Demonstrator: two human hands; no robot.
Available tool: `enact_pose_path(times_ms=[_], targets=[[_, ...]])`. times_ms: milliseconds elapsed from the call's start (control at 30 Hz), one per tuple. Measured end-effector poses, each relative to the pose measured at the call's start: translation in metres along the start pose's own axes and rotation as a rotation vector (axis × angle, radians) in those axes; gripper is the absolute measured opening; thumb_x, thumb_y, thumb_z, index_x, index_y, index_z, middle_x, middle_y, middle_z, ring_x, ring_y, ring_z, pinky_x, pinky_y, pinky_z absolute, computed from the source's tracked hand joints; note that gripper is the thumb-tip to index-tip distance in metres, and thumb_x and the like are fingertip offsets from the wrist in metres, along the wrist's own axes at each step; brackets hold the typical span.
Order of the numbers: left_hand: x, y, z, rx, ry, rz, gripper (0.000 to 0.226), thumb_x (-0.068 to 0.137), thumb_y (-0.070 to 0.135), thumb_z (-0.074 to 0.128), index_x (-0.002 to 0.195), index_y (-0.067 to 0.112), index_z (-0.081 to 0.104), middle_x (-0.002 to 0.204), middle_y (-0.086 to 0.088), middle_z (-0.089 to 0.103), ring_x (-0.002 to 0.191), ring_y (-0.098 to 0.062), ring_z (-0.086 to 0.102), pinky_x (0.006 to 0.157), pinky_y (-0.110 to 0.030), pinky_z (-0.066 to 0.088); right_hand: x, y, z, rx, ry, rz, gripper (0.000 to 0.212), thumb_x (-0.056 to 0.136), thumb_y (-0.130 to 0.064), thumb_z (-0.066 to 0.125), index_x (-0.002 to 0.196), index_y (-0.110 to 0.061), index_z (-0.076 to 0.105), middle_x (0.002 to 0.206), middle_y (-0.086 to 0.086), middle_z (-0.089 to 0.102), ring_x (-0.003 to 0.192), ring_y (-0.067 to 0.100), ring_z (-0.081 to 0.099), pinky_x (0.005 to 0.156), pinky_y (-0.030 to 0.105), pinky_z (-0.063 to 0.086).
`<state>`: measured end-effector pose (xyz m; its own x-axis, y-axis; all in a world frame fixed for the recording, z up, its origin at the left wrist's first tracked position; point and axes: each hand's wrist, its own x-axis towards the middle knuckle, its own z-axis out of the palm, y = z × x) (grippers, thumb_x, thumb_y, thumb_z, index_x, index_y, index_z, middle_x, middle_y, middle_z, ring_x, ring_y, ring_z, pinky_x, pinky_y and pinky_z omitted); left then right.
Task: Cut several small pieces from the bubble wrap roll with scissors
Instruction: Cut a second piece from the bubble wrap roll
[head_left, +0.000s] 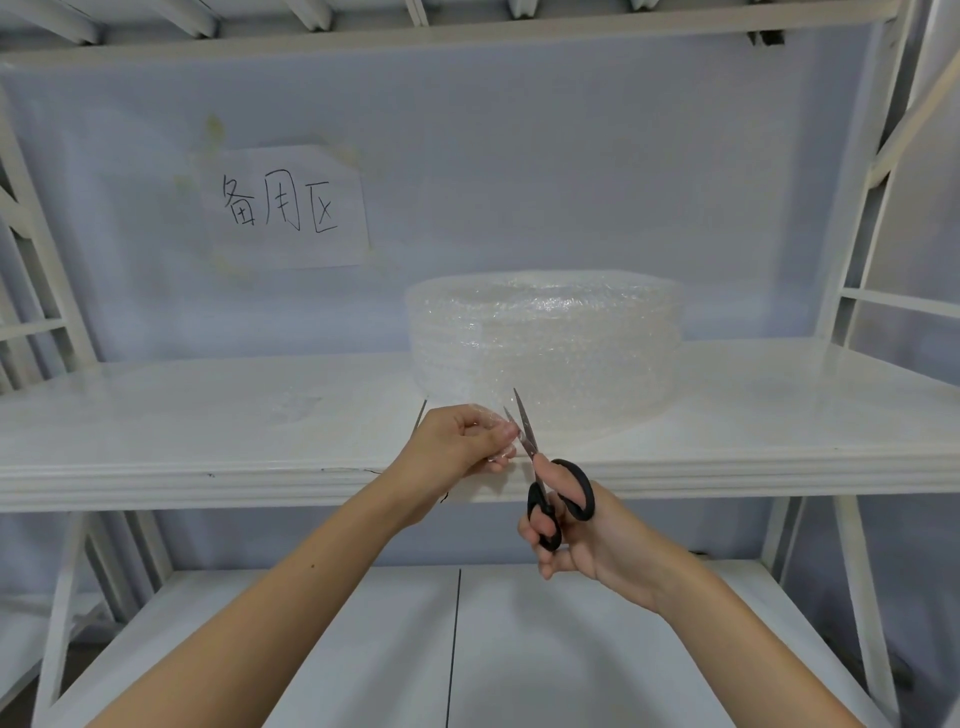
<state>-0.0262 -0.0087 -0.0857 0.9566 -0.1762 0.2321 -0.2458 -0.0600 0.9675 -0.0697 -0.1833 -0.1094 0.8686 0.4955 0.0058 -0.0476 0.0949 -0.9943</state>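
Observation:
A clear bubble wrap roll (545, 348) lies flat on the white shelf (208, 467), right of centre. Its loose end comes forward toward the shelf's front edge. My left hand (457, 441) pinches that loose strip of bubble wrap (501, 439) between fingers and thumb, just in front of the roll. My right hand (576, 535) holds black-handled scissors (558, 499) below and right of it. The blades point up and away, slightly apart, with the strip's edge right beside them.
A small clear piece of bubble wrap (296, 408) lies on the shelf to the left. A paper sign (288, 208) with handwriting hangs on the back wall. A lower white shelf (363, 649) sits beneath my arms. White frame posts stand at both sides.

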Motion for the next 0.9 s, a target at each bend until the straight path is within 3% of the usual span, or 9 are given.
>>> enact_pose_path(times_ms=[333,500,733,900], targets=[[0.003,0.002,0.0,0.002,-0.011,0.019,0.01,0.093,0.01,0.065,0.094,0.0,0.065,0.065,-0.001,0.066,0.058,-0.009,0.058,0.07,-0.021,0.054,-0.001,-0.001,-0.012,-0.028,0.036,0.003,0.045,0.074,-0.051,0.07,0.066,-0.016,0.044,0.059,0.002,0.039,0.049,0.019,0.036,0.049,0.03,0.038],[0.002,0.001,0.002,-0.006,-0.012,0.019,0.009,0.091,0.01,0.066,0.091,0.001,0.066,0.067,-0.002,0.066,0.059,-0.011,0.058,0.071,-0.021,0.055,-0.001,0.0,-0.012,-0.062,0.048,0.003,0.047,0.074,-0.05,0.069,0.06,-0.014,0.042,0.056,0.003,0.041,0.048,0.019,0.035,0.048,0.028,0.038],[0.003,0.003,0.003,-0.019,-0.023,0.01,0.011,0.091,0.011,0.067,0.093,0.001,0.067,0.07,-0.005,0.066,0.06,-0.012,0.058,0.07,-0.02,0.054,-0.001,0.0,-0.013,-0.047,0.012,-0.008,0.054,0.069,-0.062,0.068,0.058,-0.014,0.046,0.061,0.008,0.044,0.05,0.021,0.04,0.053,0.032,0.043],[0.001,0.004,0.004,-0.016,-0.016,-0.003,0.017,0.09,0.012,0.068,0.098,-0.003,0.066,0.072,-0.006,0.067,0.061,-0.012,0.059,0.068,-0.019,0.055,0.0,-0.005,-0.01,-0.034,0.015,-0.011,0.05,0.077,-0.06,0.065,0.061,-0.016,0.048,0.062,0.007,0.044,0.05,0.021,0.041,0.054,0.032,0.044]])
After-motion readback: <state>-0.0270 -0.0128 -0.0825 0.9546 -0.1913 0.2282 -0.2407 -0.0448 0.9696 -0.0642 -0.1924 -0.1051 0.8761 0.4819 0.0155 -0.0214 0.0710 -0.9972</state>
